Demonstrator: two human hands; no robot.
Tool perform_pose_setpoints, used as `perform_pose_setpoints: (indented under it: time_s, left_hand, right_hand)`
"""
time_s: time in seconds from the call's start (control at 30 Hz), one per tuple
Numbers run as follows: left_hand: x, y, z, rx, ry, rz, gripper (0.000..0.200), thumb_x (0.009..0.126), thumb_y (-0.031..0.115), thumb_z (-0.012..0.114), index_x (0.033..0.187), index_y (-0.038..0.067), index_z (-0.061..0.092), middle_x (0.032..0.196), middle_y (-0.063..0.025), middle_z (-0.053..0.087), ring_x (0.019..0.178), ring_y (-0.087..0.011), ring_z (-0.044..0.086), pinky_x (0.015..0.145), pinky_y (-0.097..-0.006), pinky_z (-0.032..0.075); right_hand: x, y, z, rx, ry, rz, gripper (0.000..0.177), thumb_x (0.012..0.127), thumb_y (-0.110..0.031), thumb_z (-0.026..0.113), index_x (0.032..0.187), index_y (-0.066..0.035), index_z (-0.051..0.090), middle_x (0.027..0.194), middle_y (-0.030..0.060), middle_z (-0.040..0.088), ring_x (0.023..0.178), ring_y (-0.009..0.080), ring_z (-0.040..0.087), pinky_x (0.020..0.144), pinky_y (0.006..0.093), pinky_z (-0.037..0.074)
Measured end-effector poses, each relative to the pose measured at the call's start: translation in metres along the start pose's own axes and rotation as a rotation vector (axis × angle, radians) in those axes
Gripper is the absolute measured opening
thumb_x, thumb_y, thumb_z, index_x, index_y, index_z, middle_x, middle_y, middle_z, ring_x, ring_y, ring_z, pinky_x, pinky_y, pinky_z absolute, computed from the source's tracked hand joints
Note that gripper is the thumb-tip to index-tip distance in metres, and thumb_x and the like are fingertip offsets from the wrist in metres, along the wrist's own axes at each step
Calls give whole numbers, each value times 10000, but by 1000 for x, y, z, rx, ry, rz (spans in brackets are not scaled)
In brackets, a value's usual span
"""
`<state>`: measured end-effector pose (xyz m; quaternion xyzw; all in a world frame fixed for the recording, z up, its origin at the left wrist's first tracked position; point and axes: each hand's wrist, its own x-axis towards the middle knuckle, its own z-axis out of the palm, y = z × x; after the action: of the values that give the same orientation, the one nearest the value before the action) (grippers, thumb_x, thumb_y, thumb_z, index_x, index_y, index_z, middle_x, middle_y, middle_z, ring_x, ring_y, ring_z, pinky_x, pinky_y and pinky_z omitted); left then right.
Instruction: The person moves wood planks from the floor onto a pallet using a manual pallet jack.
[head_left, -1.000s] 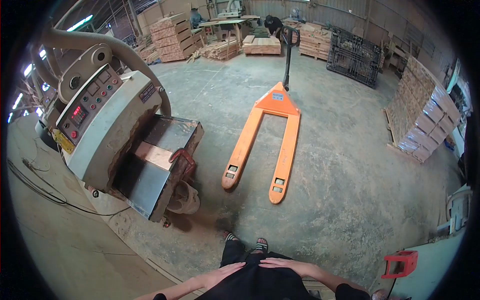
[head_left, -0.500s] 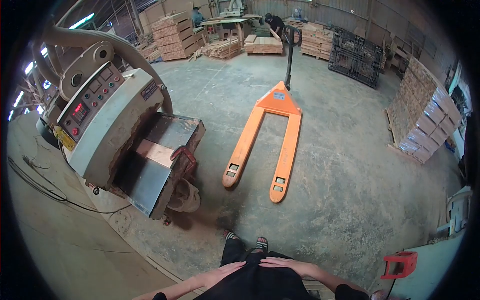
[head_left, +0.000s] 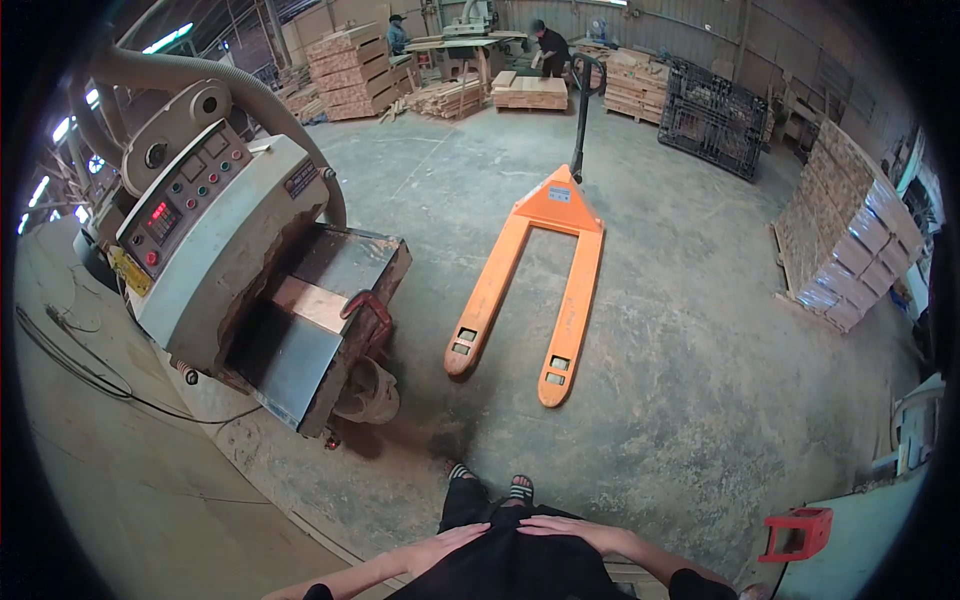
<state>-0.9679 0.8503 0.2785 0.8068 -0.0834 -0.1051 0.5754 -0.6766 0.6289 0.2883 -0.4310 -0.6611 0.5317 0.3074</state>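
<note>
My left hand (head_left: 448, 545) lies flat on my dark clothing at the upper thigh, fingers stretched out and holding nothing. Mirroring it, my right hand (head_left: 566, 528) rests on the other side with its fingers extended, also without any object. Striped sandals (head_left: 521, 488) show on my feet just beyond the hands. On the floor ahead stands an orange pallet jack (head_left: 560, 205), its two forks pointing towards me and its black handle upright. To the left is a woodworking machine (head_left: 240, 230) with a control panel and a board (head_left: 312, 303) on its metal bed.
A bucket (head_left: 368, 392) sits under the machine's bed. Stacked timber (head_left: 350, 70), a black plastic pallet (head_left: 712, 120) and a wrapped wood stack (head_left: 850, 225) stand farther off. At lower right is a red bracket-like object (head_left: 797, 534). Two people work at the back, one beside a low wood pile (head_left: 530, 93).
The person by the low wood pile at the back has straightened up from a bent posture. My hands stay where they were; the view has shifted very slightly.
</note>
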Motion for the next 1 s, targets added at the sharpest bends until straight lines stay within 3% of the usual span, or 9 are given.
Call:
perform_pose_setpoints:
  time_s: [0.53, 1.0]
  left_hand:
    - [8, 12, -7, -29, -22, -39, 954, 906, 522, 535, 1562, -34, 122, 1635, -226, 133, 1524, -337, 158, 1234, -444, 166]
    - [8, 9, -9, 3, -17, 10, 960, 891, 512, 554, 1558, -37, 136, 1633, -230, 136, 1526, -341, 150, 1234, -448, 170]
  right_hand:
    - [-4, 9, 2, -2, 18, -6, 982, 779, -364, 746, 1584, -127, 237, 1634, 135, 228, 1501, 311, 241, 1220, 448, 221]
    - [-4, 11, 1, -6, 27, -21, 908, 834, -347, 703, 1587, -155, 232, 1629, 117, 246, 1493, 312, 257, 1220, 455, 228]
